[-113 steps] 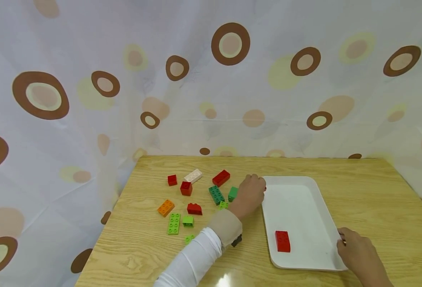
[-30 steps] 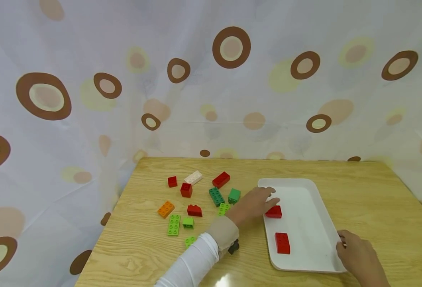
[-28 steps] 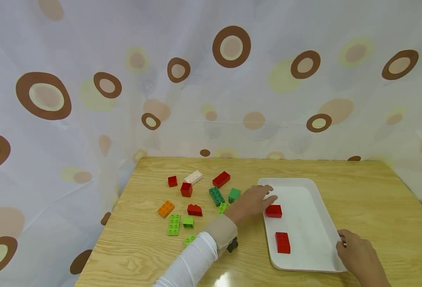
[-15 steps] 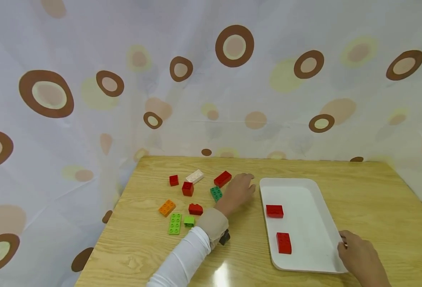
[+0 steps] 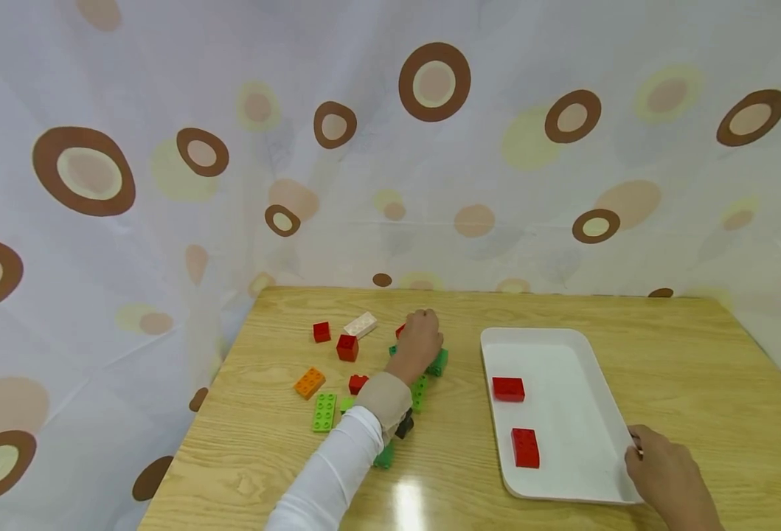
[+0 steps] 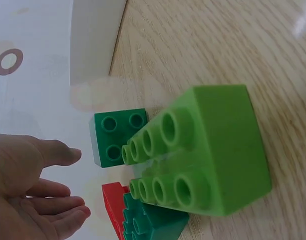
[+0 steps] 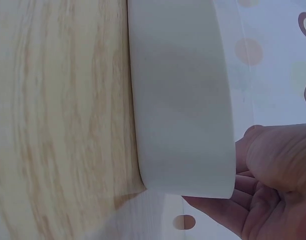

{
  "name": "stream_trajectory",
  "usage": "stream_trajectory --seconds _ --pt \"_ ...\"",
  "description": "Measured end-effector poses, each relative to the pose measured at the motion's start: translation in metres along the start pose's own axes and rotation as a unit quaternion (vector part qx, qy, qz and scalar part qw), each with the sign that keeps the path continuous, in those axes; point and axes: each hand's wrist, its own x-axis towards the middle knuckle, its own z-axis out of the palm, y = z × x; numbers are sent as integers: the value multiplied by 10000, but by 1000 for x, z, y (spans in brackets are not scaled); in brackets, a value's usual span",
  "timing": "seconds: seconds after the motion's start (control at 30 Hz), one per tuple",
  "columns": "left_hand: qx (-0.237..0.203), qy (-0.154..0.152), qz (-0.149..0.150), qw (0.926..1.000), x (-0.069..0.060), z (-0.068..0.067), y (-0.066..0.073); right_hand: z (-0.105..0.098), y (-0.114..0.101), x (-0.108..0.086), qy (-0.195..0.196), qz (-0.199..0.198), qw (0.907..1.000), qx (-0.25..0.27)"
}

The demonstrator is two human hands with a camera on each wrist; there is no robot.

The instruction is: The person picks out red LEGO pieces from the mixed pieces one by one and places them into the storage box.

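Note:
My left hand [image 5: 418, 343] hovers over the back of the brick group, partly covering a red brick [image 5: 400, 331] at the back. In the left wrist view, its thumb and loosely bent fingers are apart, with nothing between them, near that red brick [image 6: 113, 205]. A dark green brick [image 6: 160, 220], a green brick [image 6: 118, 132] and a lime green brick [image 6: 237, 150] lie closer to that camera. My right hand [image 5: 665, 472] pinches the right rim of the white tray [image 5: 602, 483], thumb inside and fingers beneath. Two red bricks [image 5: 508, 389] lie along the tray's left side.
Left on the wooden table [image 5: 231, 457] are a white brick [image 5: 361, 325], an orange brick [image 5: 310, 383], a lime brick [image 5: 324, 411], a small red brick [image 5: 321, 332] and a red cube brick [image 5: 347, 347]. My left forearm hides others. A patterned curtain [image 5: 529, 184] hangs behind.
My left hand let go of a red brick inside the tray, then moved left to the red brick at the back of the group. My right hand stayed on the tray rim.

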Motion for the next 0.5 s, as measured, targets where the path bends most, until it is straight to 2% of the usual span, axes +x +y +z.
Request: stream_trajectory --seconds 0.27,0.5 --pt "220 170 -147 9995 4 4 -4 -1 0 0 -130 73 9999 13" --pt "488 171 -308 9982 7 7 -10 -1 -3 -1 -10 121 9999 -9"
